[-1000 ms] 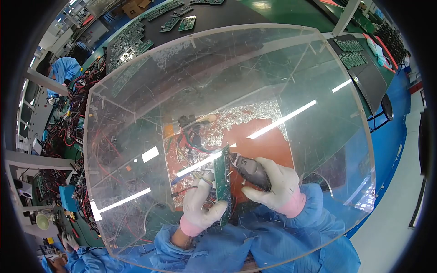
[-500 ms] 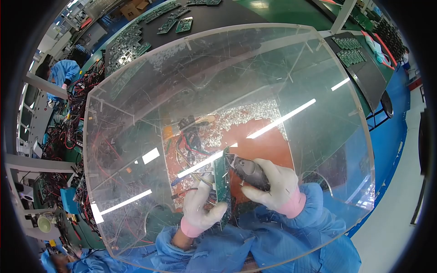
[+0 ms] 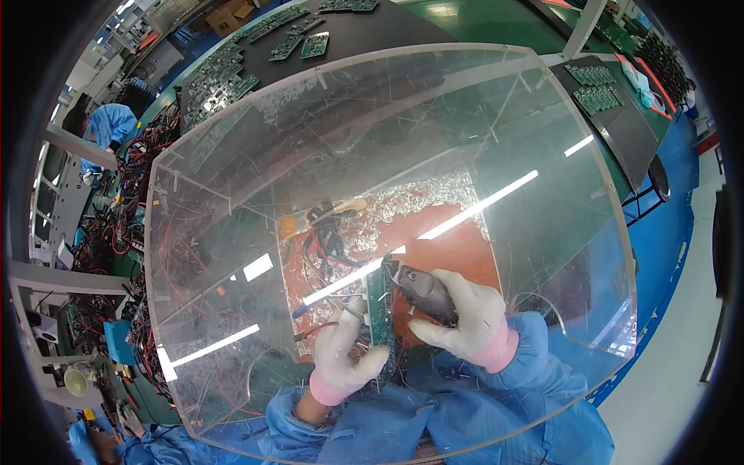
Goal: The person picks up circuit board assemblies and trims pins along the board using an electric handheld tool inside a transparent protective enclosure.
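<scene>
Green bench (image 3: 531,225) sat behind a clear shield (image 3: 333,128), orange mat (image 3: 457,256) below. Head view: left hand (image 3: 339,363) gripped the board (image 3: 380,306) low on its left side, long axis pointing away from the body. Right hand (image 3: 474,322) was closed around the black tool (image 3: 428,294), right of the board, nose by its far end; contact unclear.
</scene>
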`<state>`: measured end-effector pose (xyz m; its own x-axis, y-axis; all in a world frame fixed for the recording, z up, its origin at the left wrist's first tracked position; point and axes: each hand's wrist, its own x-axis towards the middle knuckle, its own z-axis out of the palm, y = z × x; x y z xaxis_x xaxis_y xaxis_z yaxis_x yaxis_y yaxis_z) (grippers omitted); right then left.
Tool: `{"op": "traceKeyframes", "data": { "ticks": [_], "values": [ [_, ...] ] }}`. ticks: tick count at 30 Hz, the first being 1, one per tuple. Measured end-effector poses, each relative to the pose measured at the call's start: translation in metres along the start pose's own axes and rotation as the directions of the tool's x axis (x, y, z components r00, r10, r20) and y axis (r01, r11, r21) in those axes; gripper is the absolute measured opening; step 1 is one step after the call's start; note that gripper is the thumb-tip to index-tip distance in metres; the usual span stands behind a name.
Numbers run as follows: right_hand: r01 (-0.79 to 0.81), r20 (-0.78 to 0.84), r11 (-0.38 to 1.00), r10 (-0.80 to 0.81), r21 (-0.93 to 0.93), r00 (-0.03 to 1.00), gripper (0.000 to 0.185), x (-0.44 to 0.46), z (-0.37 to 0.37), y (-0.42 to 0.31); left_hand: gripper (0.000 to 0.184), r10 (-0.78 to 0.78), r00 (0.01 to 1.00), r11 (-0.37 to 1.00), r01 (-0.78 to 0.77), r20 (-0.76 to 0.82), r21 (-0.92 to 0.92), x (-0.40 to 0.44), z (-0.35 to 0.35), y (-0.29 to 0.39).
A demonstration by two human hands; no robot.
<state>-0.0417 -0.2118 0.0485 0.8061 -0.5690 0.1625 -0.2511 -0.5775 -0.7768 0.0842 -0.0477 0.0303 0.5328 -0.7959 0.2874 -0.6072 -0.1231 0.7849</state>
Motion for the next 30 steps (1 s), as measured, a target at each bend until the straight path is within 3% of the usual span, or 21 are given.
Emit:
{"op": "traceKeyframes", "data": {
  "ticks": [7,12,16,21,27,30],
  "values": [
    [-0.075,0.035,0.996,0.074,0.043,0.997,0.051,0.002,-0.002,0.004,0.068,-0.031,0.999,0.999,0.031,0.016,0.030,-0.001,0.000,0.002],
    [-0.169,0.002,0.985,0.169,-0.017,0.986,0.044,0.011,-0.004,0.019,0.066,-0.153,0.988,0.975,0.149,-0.008,-0.166,-0.003,-0.001,0.005],
    [-0.338,0.118,0.925,0.360,-0.172,0.926,0.041,0.021,0.003,0.034,0.062,-0.344,0.935,0.730,0.325,0.087,-0.601,-0.001,-0.011,0.028],
    [-0.261,0.086,0.909,0.303,-0.325,0.949,0.039,0.019,0.016,0.058,0.058,-0.432,0.883,0.587,0.429,0.183,-0.687,-0.019,-0.019,0.044],
    [-0.131,-0.100,0.899,0.098,-0.419,0.990,0.036,-0.001,0.010,0.055,0.057,-0.397,0.913,0.508,0.308,0.099,-0.805,-0.052,-0.002,0.062],
    [0.106,-0.260,0.910,-0.224,-0.402,0.939,0.034,-0.017,0.007,0.047,0.057,-0.471,0.875,0.462,0.353,0.112,-0.813,-0.070,0.003,0.057]
  ]
}}
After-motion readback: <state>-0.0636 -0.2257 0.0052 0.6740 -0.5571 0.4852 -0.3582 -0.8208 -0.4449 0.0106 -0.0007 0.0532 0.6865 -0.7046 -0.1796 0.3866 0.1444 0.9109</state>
